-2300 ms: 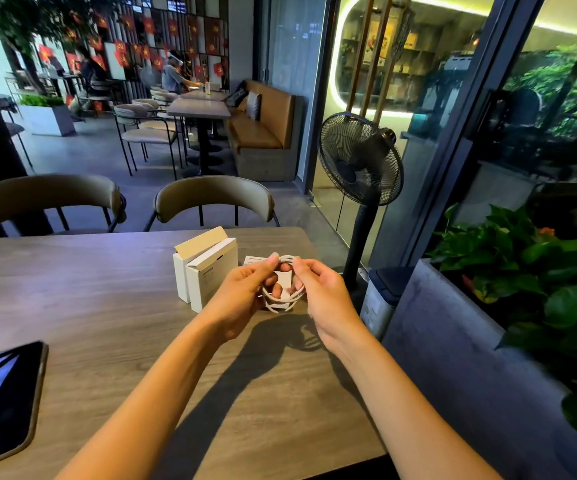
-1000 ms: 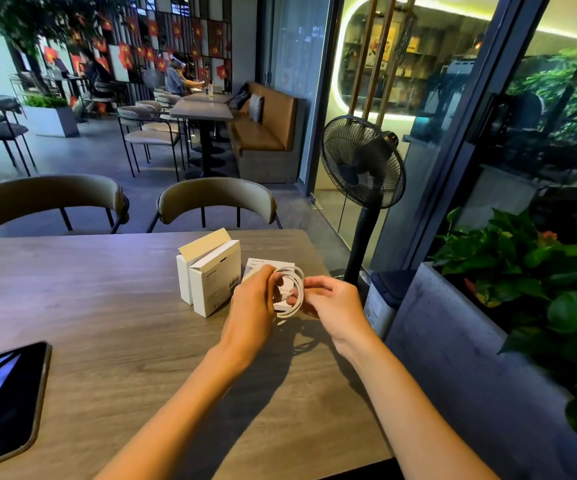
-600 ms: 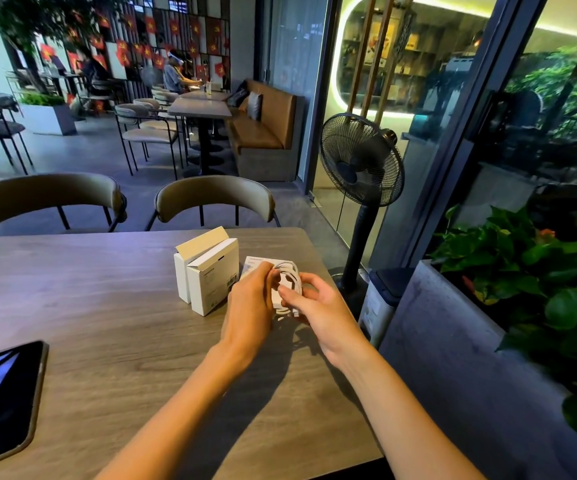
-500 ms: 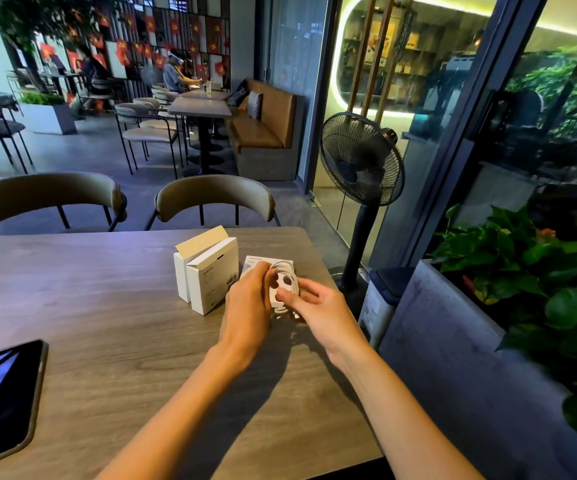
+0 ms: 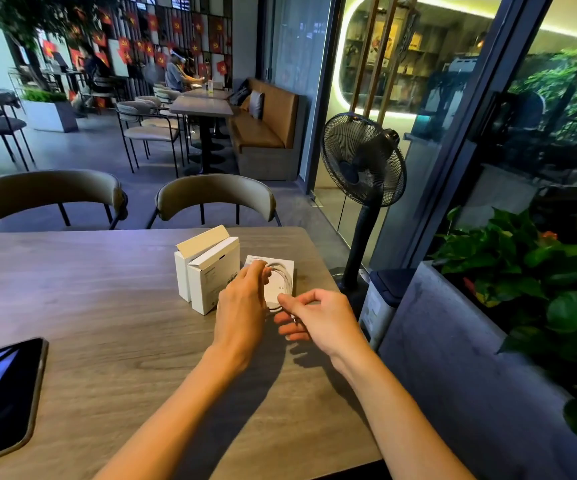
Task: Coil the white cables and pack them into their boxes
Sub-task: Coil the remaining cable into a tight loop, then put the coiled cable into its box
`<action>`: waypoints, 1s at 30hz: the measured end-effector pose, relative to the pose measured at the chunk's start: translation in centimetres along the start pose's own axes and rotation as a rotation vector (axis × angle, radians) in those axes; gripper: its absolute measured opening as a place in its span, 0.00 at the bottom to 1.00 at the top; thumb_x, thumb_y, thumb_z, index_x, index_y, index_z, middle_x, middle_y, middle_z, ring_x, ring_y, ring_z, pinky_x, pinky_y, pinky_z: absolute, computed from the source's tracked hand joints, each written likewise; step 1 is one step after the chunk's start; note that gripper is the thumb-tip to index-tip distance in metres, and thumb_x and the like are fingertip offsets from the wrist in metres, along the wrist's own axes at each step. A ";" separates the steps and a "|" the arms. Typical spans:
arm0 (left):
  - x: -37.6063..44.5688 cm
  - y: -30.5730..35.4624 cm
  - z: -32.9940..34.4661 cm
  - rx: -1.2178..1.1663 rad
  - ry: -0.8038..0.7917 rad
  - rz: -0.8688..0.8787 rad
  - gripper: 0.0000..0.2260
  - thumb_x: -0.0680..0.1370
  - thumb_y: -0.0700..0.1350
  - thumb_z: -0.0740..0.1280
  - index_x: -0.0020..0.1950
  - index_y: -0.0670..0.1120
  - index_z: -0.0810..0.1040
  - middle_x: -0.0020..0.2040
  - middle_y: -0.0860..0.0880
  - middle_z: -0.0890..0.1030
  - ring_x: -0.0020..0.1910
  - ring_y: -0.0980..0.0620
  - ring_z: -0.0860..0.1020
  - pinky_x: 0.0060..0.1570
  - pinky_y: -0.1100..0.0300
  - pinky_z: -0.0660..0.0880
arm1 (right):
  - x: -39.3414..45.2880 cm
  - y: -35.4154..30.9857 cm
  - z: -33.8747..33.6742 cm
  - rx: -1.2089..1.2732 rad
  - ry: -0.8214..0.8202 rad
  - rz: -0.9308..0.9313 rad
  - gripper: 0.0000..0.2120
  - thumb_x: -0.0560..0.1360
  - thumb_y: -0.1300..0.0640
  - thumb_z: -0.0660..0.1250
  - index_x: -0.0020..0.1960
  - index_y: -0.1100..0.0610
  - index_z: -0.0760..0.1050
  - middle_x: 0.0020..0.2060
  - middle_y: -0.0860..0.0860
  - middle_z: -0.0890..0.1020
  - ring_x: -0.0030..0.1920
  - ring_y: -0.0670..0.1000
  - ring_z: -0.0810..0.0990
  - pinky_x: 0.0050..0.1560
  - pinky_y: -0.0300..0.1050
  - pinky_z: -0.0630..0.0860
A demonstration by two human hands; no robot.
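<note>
A coiled white cable lies on a flat white box piece near the table's right edge. My left hand reaches over it and pinches the coil's far left side with its fingertips. My right hand is at the coil's near edge, fingers curled, with thumb and forefinger pinched together on the cable there. Two upright white boxes stand just left of the coil. The rear one has its flap open.
A dark phone lies at the wooden table's near left. Two chairs face the far edge. A black standing fan and a grey planter with green plants stand to the right of the table.
The coil has gone from being held up between both hands down onto the flat white piece. My right hand has slid back toward me to the coil's near edge.
</note>
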State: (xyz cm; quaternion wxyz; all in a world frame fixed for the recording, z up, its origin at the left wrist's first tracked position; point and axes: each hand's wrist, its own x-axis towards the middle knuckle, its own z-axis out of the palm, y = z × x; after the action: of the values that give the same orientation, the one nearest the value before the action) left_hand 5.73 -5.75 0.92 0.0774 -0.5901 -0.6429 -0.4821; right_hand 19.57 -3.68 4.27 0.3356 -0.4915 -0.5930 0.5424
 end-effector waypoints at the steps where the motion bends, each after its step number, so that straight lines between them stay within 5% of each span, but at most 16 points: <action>1: -0.1 0.0 0.0 -0.019 0.020 -0.009 0.12 0.76 0.37 0.72 0.59 0.42 0.77 0.55 0.42 0.85 0.51 0.44 0.85 0.46 0.53 0.83 | 0.0 -0.2 -0.2 0.057 -0.060 0.031 0.13 0.77 0.51 0.74 0.53 0.61 0.80 0.40 0.54 0.89 0.39 0.53 0.89 0.41 0.44 0.85; 7: -0.4 0.4 0.5 -0.142 0.061 -0.048 0.07 0.80 0.43 0.68 0.58 0.45 0.78 0.52 0.48 0.83 0.49 0.56 0.80 0.45 0.74 0.70 | 0.4 0.7 -0.1 0.126 -0.023 0.072 0.14 0.72 0.51 0.79 0.51 0.58 0.83 0.44 0.52 0.89 0.46 0.51 0.88 0.42 0.39 0.83; 10: -0.4 0.4 0.7 -0.357 0.066 -0.168 0.07 0.84 0.48 0.59 0.55 0.51 0.77 0.47 0.56 0.81 0.44 0.62 0.80 0.44 0.68 0.77 | 1.0 1.3 -0.3 0.242 -0.004 0.106 0.18 0.68 0.53 0.82 0.53 0.59 0.82 0.49 0.55 0.88 0.50 0.55 0.88 0.51 0.47 0.85; 13: -0.3 0.2 0.8 -0.523 0.049 -0.296 0.09 0.86 0.45 0.59 0.55 0.50 0.79 0.46 0.54 0.83 0.45 0.59 0.82 0.40 0.58 0.83 | 1.2 1.6 -0.8 0.435 -0.075 0.154 0.22 0.69 0.57 0.81 0.60 0.59 0.79 0.52 0.58 0.88 0.50 0.57 0.88 0.52 0.51 0.85; 17: -0.2 -0.6 0.8 -0.561 -0.106 -0.377 0.10 0.85 0.49 0.61 0.58 0.50 0.81 0.47 0.51 0.85 0.41 0.55 0.86 0.35 0.55 0.84 | 1.8 2.0 -1.5 0.323 -0.019 0.051 0.18 0.71 0.58 0.79 0.59 0.60 0.82 0.48 0.55 0.89 0.49 0.54 0.89 0.52 0.49 0.84; 21: 0.4 -2.3 0.9 -0.460 -0.358 -0.406 0.11 0.84 0.52 0.62 0.50 0.56 0.84 0.42 0.55 0.85 0.39 0.59 0.84 0.40 0.64 0.79 | 2.7 2.4 -2.3 0.340 0.133 0.020 0.12 0.71 0.60 0.80 0.54 0.59 0.85 0.45 0.55 0.89 0.48 0.54 0.89 0.51 0.50 0.86; 23: 0.6 -2.9 1.2 -0.458 -0.463 -0.405 0.10 0.84 0.51 0.63 0.50 0.56 0.84 0.44 0.57 0.85 0.44 0.60 0.83 0.44 0.66 0.77 | 3.2 2.5 -2.6 0.361 0.186 0.024 0.11 0.71 0.62 0.79 0.53 0.60 0.85 0.45 0.56 0.89 0.47 0.56 0.89 0.48 0.51 0.86; 26: 0.8 -4.3 2.2 -0.218 -0.448 -0.259 0.11 0.84 0.50 0.64 0.59 0.50 0.84 0.57 0.51 0.84 0.57 0.53 0.80 0.60 0.55 0.78 | 3.5 2.4 -3.2 0.354 0.250 0.021 0.08 0.71 0.63 0.79 0.49 0.56 0.85 0.45 0.55 0.88 0.47 0.55 0.88 0.44 0.47 0.86; 30: 1.0 -5.9 3.1 0.193 -0.459 -0.017 0.20 0.83 0.57 0.64 0.73 0.54 0.73 0.77 0.48 0.68 0.77 0.46 0.65 0.75 0.46 0.62 | 3.9 2.2 -3.8 0.371 0.299 -0.010 0.07 0.72 0.63 0.79 0.48 0.55 0.85 0.44 0.55 0.88 0.46 0.55 0.88 0.40 0.43 0.85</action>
State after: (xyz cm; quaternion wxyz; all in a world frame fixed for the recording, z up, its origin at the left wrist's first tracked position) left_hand 1.97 -1.92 -3.18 -0.0187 -0.6684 -0.6919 -0.2723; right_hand 22.50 1.02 2.33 0.5072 -0.4932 -0.4293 0.5615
